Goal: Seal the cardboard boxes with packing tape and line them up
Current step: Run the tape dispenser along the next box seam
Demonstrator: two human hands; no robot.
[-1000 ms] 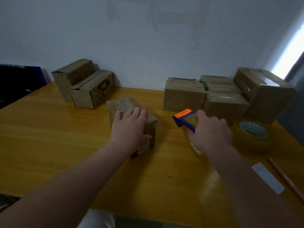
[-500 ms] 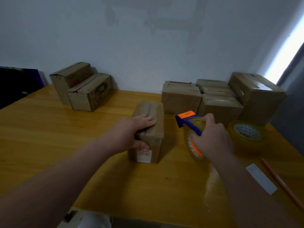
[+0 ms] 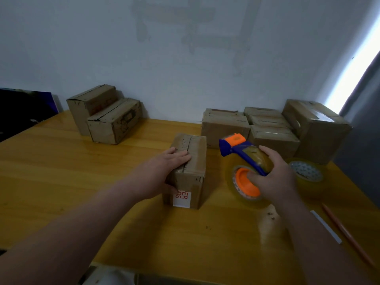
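Clamps the small cardboard box at centre frame with the left hand: fingers flat across the top, right beside the flap seam, thumb down on the near face above the white label. Grips the tape dispenser in the right hand, just right of the box and apart from it, fingers wrapped over the clear roll, thumb against the orange hub, blue-and-orange head pointing up and toward the box. Cannot tell whether the roll rests on the tabletop or hangs just above it.

Appears ready to lay a strip along the seam; no fresh strip visible there yet.

Risks from here:
- Taping over the left fingertips, given how close to the seam they lie; calls for shifting them aside first.
- Dragging or tipping the box when the tape pulls, since light and held only at the near end.
- Landing the strip off the seam if the head comes in at a slant, leaving a flap loose.
- Bumping the spare tape roll at right, or the cluster of boxes just behind, on the far end of the stroke.

Leaves two more boxes at upper left, well apart, probably next in turn.
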